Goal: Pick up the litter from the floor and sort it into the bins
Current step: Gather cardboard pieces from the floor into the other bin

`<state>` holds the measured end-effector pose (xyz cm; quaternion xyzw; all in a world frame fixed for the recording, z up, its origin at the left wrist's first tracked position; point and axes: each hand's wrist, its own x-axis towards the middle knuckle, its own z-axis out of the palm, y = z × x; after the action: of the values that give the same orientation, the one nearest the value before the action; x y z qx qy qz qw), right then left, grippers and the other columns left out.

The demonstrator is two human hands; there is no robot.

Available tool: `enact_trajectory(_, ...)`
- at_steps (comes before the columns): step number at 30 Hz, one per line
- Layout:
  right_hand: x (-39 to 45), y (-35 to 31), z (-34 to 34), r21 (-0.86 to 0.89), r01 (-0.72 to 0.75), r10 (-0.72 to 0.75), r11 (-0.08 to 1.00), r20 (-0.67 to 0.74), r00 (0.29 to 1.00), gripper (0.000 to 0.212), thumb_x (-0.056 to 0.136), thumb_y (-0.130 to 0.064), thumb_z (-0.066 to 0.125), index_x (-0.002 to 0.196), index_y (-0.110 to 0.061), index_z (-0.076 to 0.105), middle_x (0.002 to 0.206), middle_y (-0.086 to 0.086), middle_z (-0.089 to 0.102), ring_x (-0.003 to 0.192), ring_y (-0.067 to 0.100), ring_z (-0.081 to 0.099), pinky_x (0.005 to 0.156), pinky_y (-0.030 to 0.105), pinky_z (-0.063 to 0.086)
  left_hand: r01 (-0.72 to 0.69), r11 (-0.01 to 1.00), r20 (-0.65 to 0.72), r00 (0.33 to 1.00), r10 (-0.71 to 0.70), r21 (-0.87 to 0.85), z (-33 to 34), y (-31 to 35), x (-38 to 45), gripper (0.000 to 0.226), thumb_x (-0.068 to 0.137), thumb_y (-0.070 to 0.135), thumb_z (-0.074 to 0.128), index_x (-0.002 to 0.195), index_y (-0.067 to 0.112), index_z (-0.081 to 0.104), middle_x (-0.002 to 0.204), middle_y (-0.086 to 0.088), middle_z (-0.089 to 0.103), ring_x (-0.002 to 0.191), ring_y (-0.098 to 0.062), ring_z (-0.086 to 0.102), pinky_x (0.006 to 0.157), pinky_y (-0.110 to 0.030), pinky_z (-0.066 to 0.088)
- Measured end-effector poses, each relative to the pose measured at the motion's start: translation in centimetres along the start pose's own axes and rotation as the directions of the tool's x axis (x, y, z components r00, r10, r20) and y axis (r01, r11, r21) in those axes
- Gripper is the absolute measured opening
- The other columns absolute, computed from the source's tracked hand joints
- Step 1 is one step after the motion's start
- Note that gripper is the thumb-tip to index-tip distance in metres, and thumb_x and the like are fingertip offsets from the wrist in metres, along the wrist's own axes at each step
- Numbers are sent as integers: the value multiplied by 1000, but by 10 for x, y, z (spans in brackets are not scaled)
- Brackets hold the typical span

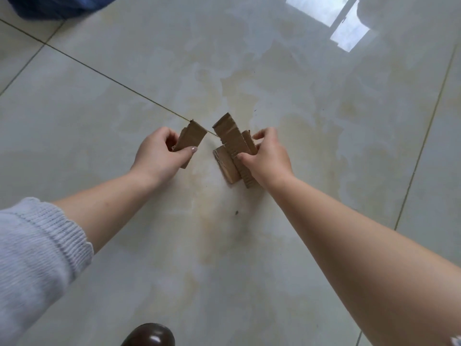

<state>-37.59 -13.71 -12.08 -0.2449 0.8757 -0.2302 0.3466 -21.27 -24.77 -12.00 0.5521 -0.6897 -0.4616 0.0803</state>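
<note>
The litter here is torn cardboard, all of it in the hands above the tiled floor (299,101). The right hand (268,158) is closed around a bundle of scraps (233,146): one long corrugated strip on top, a shorter piece poking out beside the fingers, and a third piece hanging below the strip, towards the person. Just left of that bundle, apart from it, the left hand (159,153) pinches a single scrap (190,138) between thumb and fingers, the scrap tilted with its upper end towards the bundle.

The weak point is the bundle. Only the thumb and fingertips press on the stack, and the lowest piece looks as if it is held mostly by friction against the strip, so it could slide out and fall when the hand moves or turns. If the left scrap is pushed into the bundle, loosening the grip to take it in could let the others fan out and drop. The glossy tile would let a fallen piece skid.

No bin is surely in view; a blue shape (57,6) lies far beyond the bundle to the left, and I cannot tell what it is. A dark shoe (149,335) shows near the person.
</note>
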Motion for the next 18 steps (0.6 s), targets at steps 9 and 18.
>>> enact_trajectory(9,-98,23,-62,405,-52,80,913,-51,996,15,73,-22,53,84,-19,62,92,10,70,92,33,66,80,54,54,-97,992,121,987,106,-82,11,50,-59,6,82,22,60,77,24,57,73,4,61,70,-20,58,60,-30,47)
enact_trajectory(18,-294,30,-165,420,98,65,902,-358,931,11,77,-21,54,83,-26,62,90,3,71,90,28,67,84,53,53,-311,901,222,896,384,-303,-27,154,-210,17,79,8,61,73,24,60,75,-3,64,70,-23,62,75,-40,58)
